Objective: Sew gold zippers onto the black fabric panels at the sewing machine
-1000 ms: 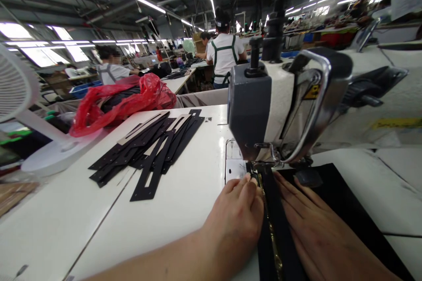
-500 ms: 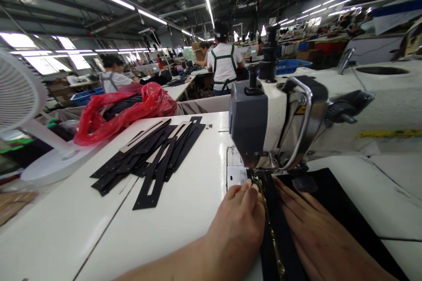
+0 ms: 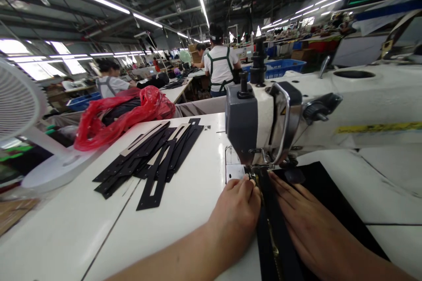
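Left hand (image 3: pixel 238 213), fingers curled and bunched, tips at the left edge of the gold zipper (image 3: pixel 275 251) just in front of the needle area; cannot tell if thumb and finger pinch the tape. Right hand (image 3: pixel 306 217) lies flat, palm down, fingers straight and close together, pressed on the black fabric (image 3: pixel 336 202) right of the zipper. Zipper runs lengthwise between the hands, from the bottom edge up toward the machine; fabric spreads under the right hand and beyond it to the right. Both forearms reach in from the bottom corners, angled inward, wrists low over the counter (image 3: pixel 184 232). Sewing machine (image 3: pixel 244 118) stands right ahead, its head over the fingertips, hiding the needle spot; its white arm runs off right and blocks the view behind. Metal plate (image 3: pixel 234 173) just beside the left fingertips. Left on the counter, apart from the hands: overlapping pile of black slotted strips (image 3: pixel 153 186), some with beige faces. Behind the pile, red plastic bag (image 3: pixel 154 101) with dark stuff inside; white fan (image 3: pixel 20 96) at far left. Farther back, co-worker in green straps (image 3: pixel 219 63), back turned, and blue basket (image 3: pixel 285 68).
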Available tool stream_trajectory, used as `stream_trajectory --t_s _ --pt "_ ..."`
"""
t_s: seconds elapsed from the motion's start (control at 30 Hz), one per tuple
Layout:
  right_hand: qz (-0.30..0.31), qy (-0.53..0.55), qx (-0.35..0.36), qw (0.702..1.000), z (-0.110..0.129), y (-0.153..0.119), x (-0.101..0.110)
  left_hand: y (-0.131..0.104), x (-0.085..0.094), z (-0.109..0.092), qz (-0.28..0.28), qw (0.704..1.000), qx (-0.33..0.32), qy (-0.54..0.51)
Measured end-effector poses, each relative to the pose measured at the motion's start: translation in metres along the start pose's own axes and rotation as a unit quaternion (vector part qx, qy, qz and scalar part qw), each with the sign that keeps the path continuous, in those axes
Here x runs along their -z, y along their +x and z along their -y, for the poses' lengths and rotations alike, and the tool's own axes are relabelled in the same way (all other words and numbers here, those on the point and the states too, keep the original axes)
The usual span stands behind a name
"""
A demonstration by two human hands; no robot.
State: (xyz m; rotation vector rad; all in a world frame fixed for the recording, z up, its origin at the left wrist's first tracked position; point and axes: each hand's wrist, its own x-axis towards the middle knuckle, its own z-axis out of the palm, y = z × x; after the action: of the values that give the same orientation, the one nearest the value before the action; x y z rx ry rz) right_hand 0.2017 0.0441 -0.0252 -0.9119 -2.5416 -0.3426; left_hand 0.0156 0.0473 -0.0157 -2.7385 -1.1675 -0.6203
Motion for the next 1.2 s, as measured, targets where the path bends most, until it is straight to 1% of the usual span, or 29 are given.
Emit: stream_trajectory --t_s 0.13,0.2,0.33,0.43,0.5,0.57,0.67,0.87,1.03,1.2 --pt "0.009 0.004 -0.001 1.0 0.0 0.001 0.001 0.001 -0.002 0.002 -0.024 1.0 -0.014 0.004" --pt "0.015 0.012 -0.013 1.0 -0.001 0.002 -0.001 0.003 -0.004 0.006 -0.028 0.999 -0.019 0.005" --pt "0.034 0.039 -0.031 0.998 -0.005 0.005 -0.002 0.005 -0.005 0.012 -0.021 1.0 0.009 -0.018" --pt "0.041 0.058 -0.039 0.997 -0.004 0.005 0.002 -0.001 -0.001 0.011 -0.028 0.999 0.022 -0.028" --pt "0.049 0.061 -0.041 0.996 0.001 0.002 0.006 -0.008 0.003 0.007 -0.04 0.999 0.013 -0.022" --pt "0.058 0.056 -0.031 0.996 0.005 -0.003 0.01 -0.015 0.005 0.003 -0.048 0.999 -0.009 -0.015" --pt "0.06 0.042 -0.018 0.997 0.006 -0.007 0.01 -0.018 0.007 0.001 -0.046 0.998 -0.04 -0.003" --pt "0.046 0.053 -0.022 0.997 -0.002 -0.004 0.003 -0.008 0.007 0.006 -0.033 0.998 -0.048 0.021" --pt "0.024 0.057 -0.022 0.998 -0.008 0.001 -0.001 0.0 0.009 0.01 -0.025 0.998 -0.056 0.007" --pt "0.028 0.045 -0.015 0.998 -0.013 0.007 -0.002 0.005 0.005 0.016 -0.019 0.999 -0.04 -0.011"
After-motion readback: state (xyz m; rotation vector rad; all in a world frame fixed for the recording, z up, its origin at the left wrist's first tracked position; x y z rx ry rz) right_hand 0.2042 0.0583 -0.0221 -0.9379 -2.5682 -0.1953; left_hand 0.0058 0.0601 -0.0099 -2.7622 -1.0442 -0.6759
